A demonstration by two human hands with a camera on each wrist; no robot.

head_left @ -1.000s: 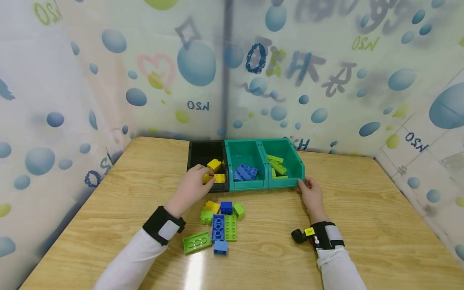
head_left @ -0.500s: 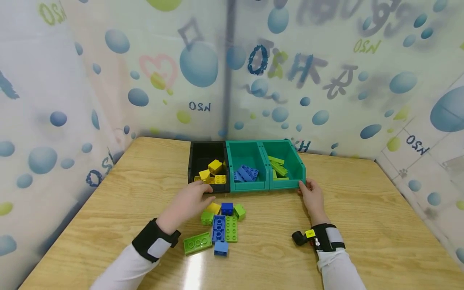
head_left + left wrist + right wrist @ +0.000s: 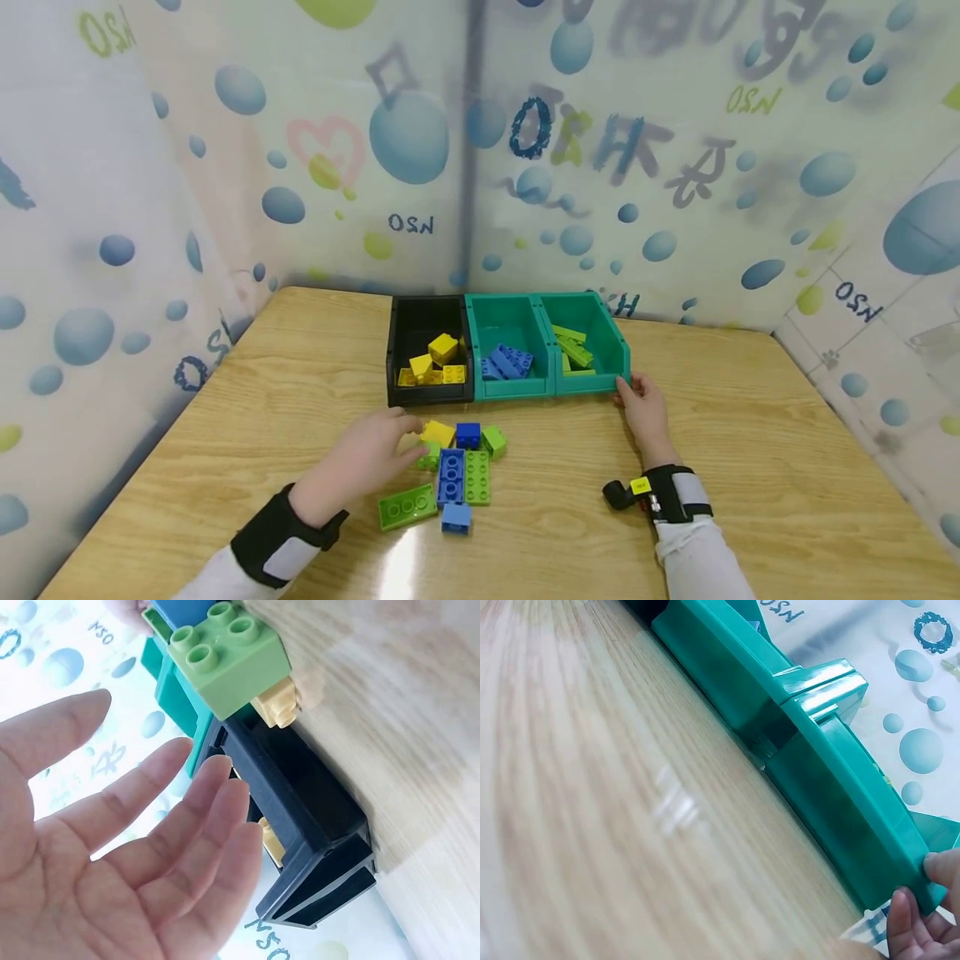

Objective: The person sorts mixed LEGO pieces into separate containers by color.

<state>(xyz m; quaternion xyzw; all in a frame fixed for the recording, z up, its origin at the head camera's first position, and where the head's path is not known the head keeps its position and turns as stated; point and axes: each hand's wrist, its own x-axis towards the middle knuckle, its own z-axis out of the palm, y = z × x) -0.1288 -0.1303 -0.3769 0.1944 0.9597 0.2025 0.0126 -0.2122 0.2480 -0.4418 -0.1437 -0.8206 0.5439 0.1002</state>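
Observation:
My left hand (image 3: pixel 363 458) is just left of a small pile of toy building blocks, its fingers extended and holding nothing. Closest to it are a light green block (image 3: pixel 229 664) and a yellow block (image 3: pixel 438 433); the hand partly hides the green one in the head view. The pile also has a dark blue block (image 3: pixel 468 435), a long blue block (image 3: pixel 452 477) and a long green block (image 3: pixel 477 477). With thumb and fingers, my right hand (image 3: pixel 645 417) grips the front right corner of the right teal bin (image 3: pixel 840 802).
A black bin (image 3: pixel 431 393) with yellow blocks stands left of the middle teal bin (image 3: pixel 513 388), which has blue blocks. Green blocks lie in the right bin. A flat green block (image 3: pixel 407 507) and a light blue block (image 3: pixel 456 518) lie nearer me. A patterned wall sheet (image 3: pixel 480 167) rises behind.
My left hand has let go of a yellow block inside the black bin and drawn back toward me, down to the pile. The right hand keeps its place at the bin corner.

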